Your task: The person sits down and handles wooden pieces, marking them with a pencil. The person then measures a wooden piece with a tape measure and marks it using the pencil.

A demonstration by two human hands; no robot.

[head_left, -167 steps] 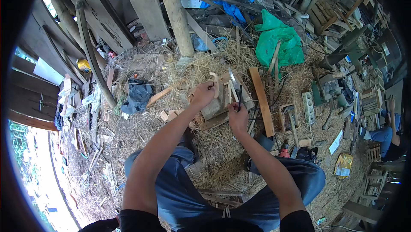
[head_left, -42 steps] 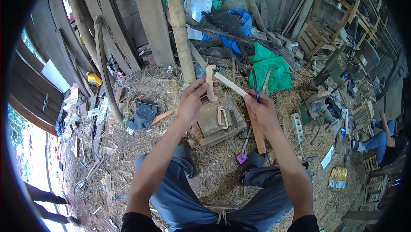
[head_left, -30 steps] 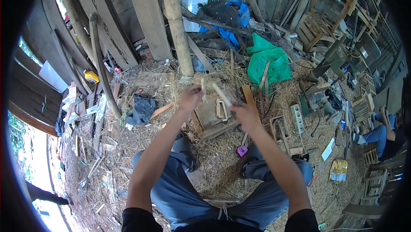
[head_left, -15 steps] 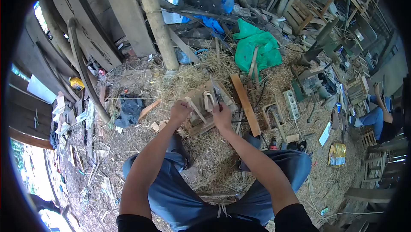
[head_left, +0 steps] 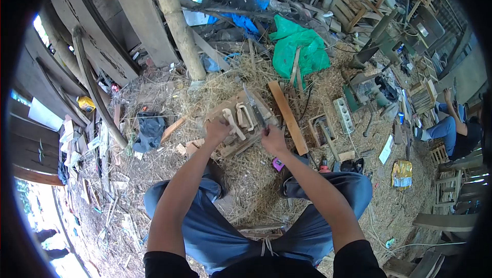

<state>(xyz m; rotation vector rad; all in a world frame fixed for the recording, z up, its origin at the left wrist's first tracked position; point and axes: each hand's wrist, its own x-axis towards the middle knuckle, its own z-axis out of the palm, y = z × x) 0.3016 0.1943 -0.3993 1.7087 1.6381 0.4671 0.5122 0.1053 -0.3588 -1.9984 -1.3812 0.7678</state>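
Okay, so the pale wooden pieces (head_left: 228, 116) are lying on the wooden block (head_left: 259, 105); left fingers (head_left: 219, 129) curled beside one, right fingers (head_left: 266, 131) bent at the knife's (head_left: 254, 105) handle end; can't tell if either's gripping, but everything's within reach

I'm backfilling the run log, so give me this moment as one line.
left hand: at wood piece | right hand: at knife | block: under second piece | grips: unclear

Smooth matt wooden plank (head_left: 288, 118); glossy plastic green bag (head_left: 300, 50).
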